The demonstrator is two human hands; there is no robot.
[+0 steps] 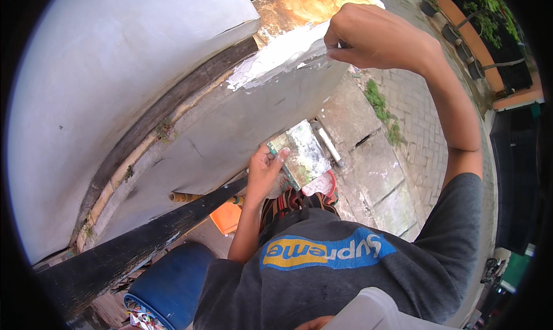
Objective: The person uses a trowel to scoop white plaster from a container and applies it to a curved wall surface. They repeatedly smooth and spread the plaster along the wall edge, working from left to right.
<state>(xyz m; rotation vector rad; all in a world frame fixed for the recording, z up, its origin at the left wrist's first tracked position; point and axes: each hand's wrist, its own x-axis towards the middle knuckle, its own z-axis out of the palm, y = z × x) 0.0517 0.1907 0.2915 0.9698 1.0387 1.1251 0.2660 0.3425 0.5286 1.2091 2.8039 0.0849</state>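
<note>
My left hand (267, 170) grips the edge of a square board (300, 151) with a greenish rim, its top smeared with white paste. My right hand (374, 37) is raised at the far end of a low wall (207, 131), fingers closed and bent down at its upper edge. A small dark bit shows between those fingers, but what they hold is mostly hidden. Fresh white paste (273, 56) lies in a rough band along the wall's upper edge, beside my right hand. Below the board is a red-rimmed bucket (326, 186) with whitish stuff in it.
A black beam (138, 243) slants from the lower left toward my left arm. Near it are a blue barrel (173, 284) and an orange container (226, 217). A white-handled roller-like tool (329, 144) lies on the concrete slabs (368, 169). Potted plants (452, 33) line the far right.
</note>
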